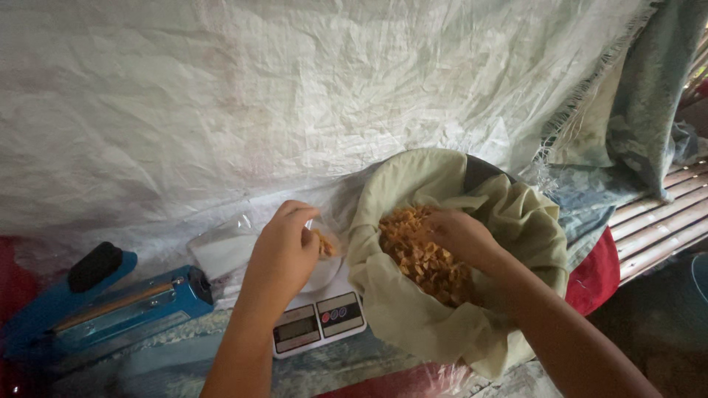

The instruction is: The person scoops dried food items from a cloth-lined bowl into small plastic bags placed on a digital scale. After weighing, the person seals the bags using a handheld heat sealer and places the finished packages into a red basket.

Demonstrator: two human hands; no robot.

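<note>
The left hand (284, 247) pinches a clear bag (324, 247) upright on the scale (318, 321), mouth up. The right hand (461, 237) grips chips (420, 258) in the cloth-lined bowl (442, 221), right, touching the scale.

We look steeply down and forward from a single head-worn camera, close above our own left hand (284, 250) and right hand (461, 236), facing a white woven sheet (295, 96) hung straight ahead.
</note>
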